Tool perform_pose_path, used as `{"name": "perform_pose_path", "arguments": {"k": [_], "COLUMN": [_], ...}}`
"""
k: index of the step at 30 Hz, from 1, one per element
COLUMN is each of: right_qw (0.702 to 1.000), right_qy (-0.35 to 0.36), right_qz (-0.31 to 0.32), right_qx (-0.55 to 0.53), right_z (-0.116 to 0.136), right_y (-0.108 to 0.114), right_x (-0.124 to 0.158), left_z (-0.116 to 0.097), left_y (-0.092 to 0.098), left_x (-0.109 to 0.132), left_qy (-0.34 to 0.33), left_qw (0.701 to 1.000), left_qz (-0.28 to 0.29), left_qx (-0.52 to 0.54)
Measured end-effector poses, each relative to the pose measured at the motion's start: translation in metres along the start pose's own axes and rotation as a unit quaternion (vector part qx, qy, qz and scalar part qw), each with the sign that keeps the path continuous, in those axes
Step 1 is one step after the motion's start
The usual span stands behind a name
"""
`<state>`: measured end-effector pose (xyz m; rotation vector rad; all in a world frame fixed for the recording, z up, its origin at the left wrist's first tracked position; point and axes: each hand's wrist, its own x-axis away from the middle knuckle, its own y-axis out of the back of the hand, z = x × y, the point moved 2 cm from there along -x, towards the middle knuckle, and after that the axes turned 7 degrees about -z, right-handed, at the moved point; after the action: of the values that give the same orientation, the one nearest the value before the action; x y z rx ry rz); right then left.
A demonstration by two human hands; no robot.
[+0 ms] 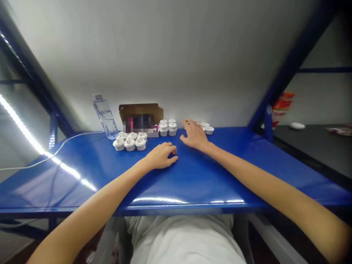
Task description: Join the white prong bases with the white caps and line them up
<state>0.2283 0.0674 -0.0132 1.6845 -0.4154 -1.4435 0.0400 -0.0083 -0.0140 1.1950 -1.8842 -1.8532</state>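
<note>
Both arms are bare. The left forearm (104, 198) enters from about 8 o'clock and slants toward 2 o'clock. At its end the left hand (162, 156) is back up, its fingers loosely curled and its thumb set apart from them, pointing near 3 o'clock. The right forearm (255, 179) comes in from 4 o'clock and slants toward 10 o'clock. The right hand (194, 135) lies at 2 o'clock from the left one, back up, with bent fingers and the thumb spread away. The two hands are near each other, not touching.
</note>
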Motion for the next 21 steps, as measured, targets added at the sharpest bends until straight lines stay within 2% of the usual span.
{"name": "perform_pose_path", "arguments": {"k": [2, 6, 10, 13, 17, 19, 21], "right_qw": [1.000, 0.998, 0.995, 0.985, 0.966, 0.961, 0.956], "right_qy": [0.012, 0.009, -0.013, -0.017, 0.014, 0.022, 0.032], "right_qz": [0.001, 0.065, 0.085, 0.116, 0.157, 0.149, 0.134], "right_qx": [0.014, 0.006, -0.053, -0.123, -0.204, -0.233, -0.258], "right_z": [-0.013, -0.029, -0.026, -0.017, -0.007, -0.004, -0.003], "right_y": [0.001, -0.002, 0.001, 0.007, 0.014, 0.016, 0.015], "right_x": [0.006, 0.014, 0.014, 0.013, 0.014, 0.015, 0.015], "left_z": [0.003, 0.016, 0.032, 0.042, 0.057, 0.064, 0.070], "left_y": [0.005, 0.023, 0.050, 0.067, 0.079, 0.081, 0.081], "left_x": [0.000, -0.001, 0.002, 0.007, 0.014, 0.016, 0.016], "left_qy": [0.011, 0.059, 0.127, 0.170, 0.216, 0.211, 0.192], "left_qw": [0.999, 0.986, 0.955, 0.934, 0.931, 0.938, 0.948], "left_qz": [-0.005, -0.035, -0.077, -0.081, -0.001, 0.041, 0.059], "left_qx": [-0.042, -0.150, -0.257, -0.303, -0.293, -0.273, -0.246]}}
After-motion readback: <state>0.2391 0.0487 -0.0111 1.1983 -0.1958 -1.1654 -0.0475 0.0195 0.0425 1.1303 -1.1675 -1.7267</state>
